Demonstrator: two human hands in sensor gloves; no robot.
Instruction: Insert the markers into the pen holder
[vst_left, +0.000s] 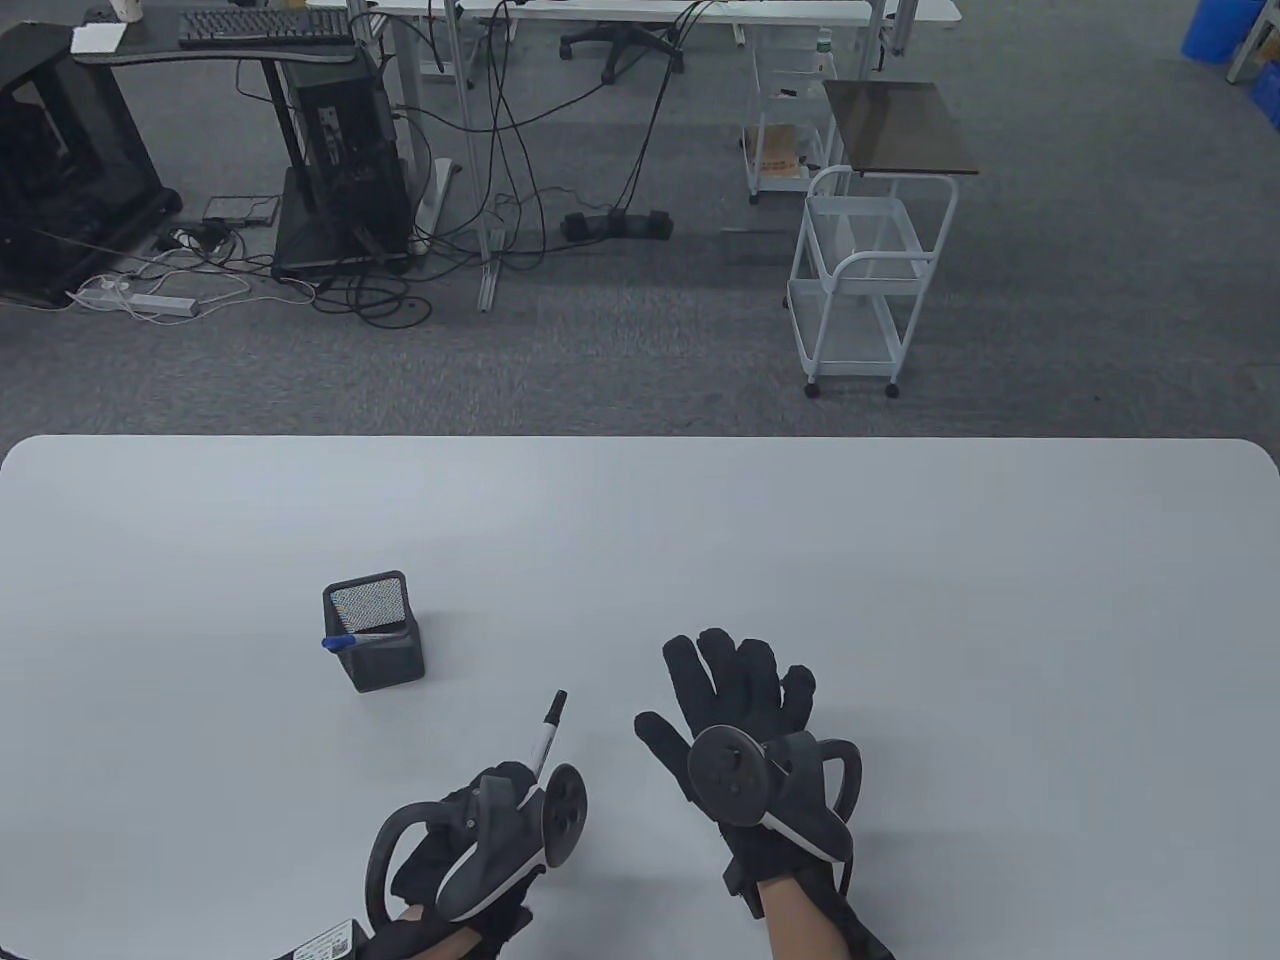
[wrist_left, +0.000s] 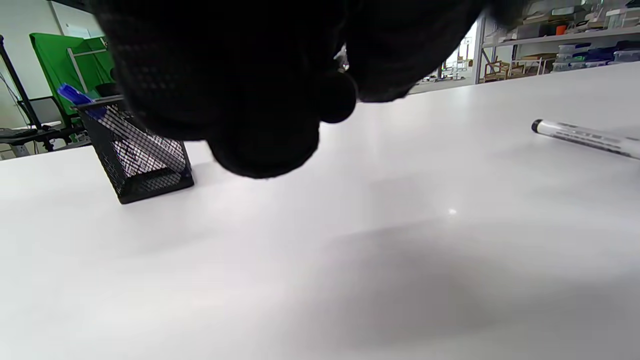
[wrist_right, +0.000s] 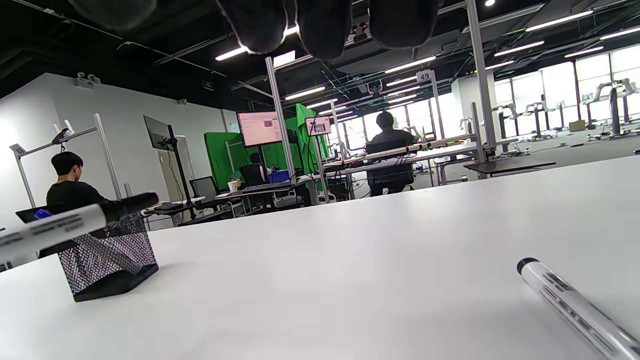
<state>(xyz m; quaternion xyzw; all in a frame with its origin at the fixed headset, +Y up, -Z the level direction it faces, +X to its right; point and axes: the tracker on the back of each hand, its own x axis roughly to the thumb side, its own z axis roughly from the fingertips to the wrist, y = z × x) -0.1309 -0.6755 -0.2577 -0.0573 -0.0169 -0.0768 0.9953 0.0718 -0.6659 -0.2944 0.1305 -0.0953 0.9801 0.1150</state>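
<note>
Left hand (vst_left: 480, 835) grips 1 black-capped marker (vst_left: 548, 735), cap pointing far; right hand (vst_left: 745, 720) hovers open above another marker (wrist_right: 575, 307) on the tabletop (vst_left: 900, 560). Best to tip cap-down over the mesh pen holder (vst_left: 375, 632), far-left, beside the blue marker (vst_left: 340, 641).

This is an open-plan lab or office workspace. Beyond the white table (vst_left: 640, 520) lie grey carpet, a computer tower (vst_left: 345, 150) amid tangled cables and a white trolley (vst_left: 865, 290). Behind it stand green screens (wrist_right: 227, 157), a monitor (wrist_right: 259, 128), seated people (wrist_right: 390, 150) and ceiling strip lights.
</note>
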